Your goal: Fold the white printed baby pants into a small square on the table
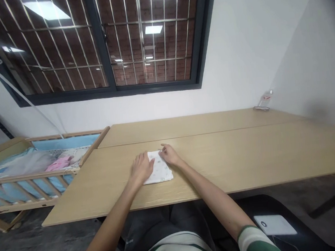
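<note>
A small folded white cloth (159, 170) with a faint scattered print lies flat on the wooden table (231, 155), close to its front edge. My left hand (142, 167) rests on the cloth's left side, its fingers stretched forward and its thumb lying over the fabric. At the upper right corner of the cloth is my right hand (169, 155), thumb and fingers bent in and closed on the edge. The fabric under both hands is hidden.
Left of the table stands a wooden crib (40, 176) with blue lining and a pink cloth (59, 163) inside. A clear plastic bottle (266, 98) is at the back right corner. A white phone (275, 224) lies on a black chair (250, 204) below the front edge.
</note>
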Demonstrator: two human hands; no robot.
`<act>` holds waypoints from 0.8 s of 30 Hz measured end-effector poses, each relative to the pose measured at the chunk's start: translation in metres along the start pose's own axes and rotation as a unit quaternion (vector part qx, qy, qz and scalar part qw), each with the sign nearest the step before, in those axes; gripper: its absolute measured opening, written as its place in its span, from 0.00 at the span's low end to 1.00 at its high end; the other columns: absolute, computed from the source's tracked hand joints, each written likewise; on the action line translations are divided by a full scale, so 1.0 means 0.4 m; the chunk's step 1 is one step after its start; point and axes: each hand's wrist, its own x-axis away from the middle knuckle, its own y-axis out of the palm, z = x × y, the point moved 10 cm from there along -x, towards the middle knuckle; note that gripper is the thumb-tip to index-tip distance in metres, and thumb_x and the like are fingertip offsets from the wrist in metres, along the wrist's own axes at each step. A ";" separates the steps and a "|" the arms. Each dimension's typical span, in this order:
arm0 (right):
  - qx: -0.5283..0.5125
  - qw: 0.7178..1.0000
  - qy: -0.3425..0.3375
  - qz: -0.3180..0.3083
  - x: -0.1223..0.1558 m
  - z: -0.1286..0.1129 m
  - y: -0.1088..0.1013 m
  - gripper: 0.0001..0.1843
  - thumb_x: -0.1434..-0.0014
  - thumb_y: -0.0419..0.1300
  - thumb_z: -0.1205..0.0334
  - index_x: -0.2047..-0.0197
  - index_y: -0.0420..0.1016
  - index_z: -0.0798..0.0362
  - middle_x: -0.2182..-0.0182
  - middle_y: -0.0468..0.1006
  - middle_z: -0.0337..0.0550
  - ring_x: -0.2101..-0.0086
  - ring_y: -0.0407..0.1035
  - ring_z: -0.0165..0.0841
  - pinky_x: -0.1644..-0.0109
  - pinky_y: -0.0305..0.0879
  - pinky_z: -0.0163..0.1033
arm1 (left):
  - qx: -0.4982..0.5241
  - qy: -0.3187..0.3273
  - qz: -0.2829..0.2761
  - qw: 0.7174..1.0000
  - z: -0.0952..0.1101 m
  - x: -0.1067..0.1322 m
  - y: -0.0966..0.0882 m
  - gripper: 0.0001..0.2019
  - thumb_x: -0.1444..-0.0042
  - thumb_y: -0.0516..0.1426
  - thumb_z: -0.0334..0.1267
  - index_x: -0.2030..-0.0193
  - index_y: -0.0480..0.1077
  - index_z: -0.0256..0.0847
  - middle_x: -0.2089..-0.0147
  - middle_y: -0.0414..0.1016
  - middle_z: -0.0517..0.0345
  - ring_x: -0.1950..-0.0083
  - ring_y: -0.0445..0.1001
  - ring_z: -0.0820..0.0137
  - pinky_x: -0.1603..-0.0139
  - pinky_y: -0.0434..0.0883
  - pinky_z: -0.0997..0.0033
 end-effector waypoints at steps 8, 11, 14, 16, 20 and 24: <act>0.071 0.927 -0.265 -0.255 0.206 -0.294 0.116 0.31 0.28 0.49 0.46 0.26 0.54 0.45 0.27 0.52 0.46 0.29 0.45 0.42 0.27 0.43 0.50 | -0.148 0.098 0.120 0.977 0.130 0.315 0.060 0.27 0.33 0.49 0.52 0.39 0.70 0.32 0.38 0.71 0.33 0.36 0.66 0.43 0.41 0.66 0.46; 0.059 0.890 -0.298 -0.341 0.281 -0.327 0.172 0.28 0.26 0.45 0.47 0.26 0.53 0.40 0.26 0.50 0.38 0.28 0.43 0.37 0.26 0.39 0.47 | -0.146 0.092 0.127 0.977 0.127 0.337 0.082 0.23 0.33 0.50 0.51 0.46 0.76 0.37 0.45 0.77 0.36 0.40 0.70 0.45 0.41 0.66 0.44; 0.068 0.879 -0.270 -0.387 0.290 -0.285 0.215 0.29 0.25 0.41 0.45 0.26 0.53 0.40 0.26 0.50 0.38 0.28 0.41 0.34 0.25 0.37 0.45 | -0.126 0.090 0.130 0.979 0.126 0.337 0.088 0.24 0.33 0.50 0.52 0.47 0.78 0.37 0.46 0.77 0.35 0.42 0.71 0.45 0.40 0.65 0.41; 0.088 0.883 -0.238 -0.395 0.267 -0.240 0.233 0.30 0.26 0.41 0.43 0.26 0.52 0.39 0.26 0.50 0.38 0.28 0.40 0.34 0.25 0.35 0.46 | -0.119 0.083 0.135 0.980 0.125 0.336 0.084 0.24 0.34 0.51 0.52 0.45 0.77 0.38 0.43 0.76 0.35 0.40 0.69 0.45 0.39 0.65 0.41; 0.122 0.895 -0.212 -0.372 0.193 -0.180 0.249 0.32 0.27 0.42 0.40 0.25 0.51 0.39 0.26 0.48 0.38 0.27 0.39 0.37 0.25 0.33 0.50 | -0.094 0.064 0.130 0.985 0.120 0.335 0.079 0.26 0.34 0.52 0.54 0.37 0.72 0.42 0.36 0.70 0.38 0.32 0.62 0.43 0.36 0.62 0.39; 0.167 0.898 -0.217 -0.345 0.113 -0.135 0.258 0.33 0.27 0.41 0.40 0.25 0.49 0.41 0.25 0.46 0.39 0.27 0.36 0.37 0.25 0.29 0.51 | -0.091 0.055 0.112 0.988 0.115 0.331 0.083 0.29 0.35 0.51 0.57 0.32 0.67 0.45 0.32 0.65 0.35 0.30 0.60 0.41 0.36 0.61 0.36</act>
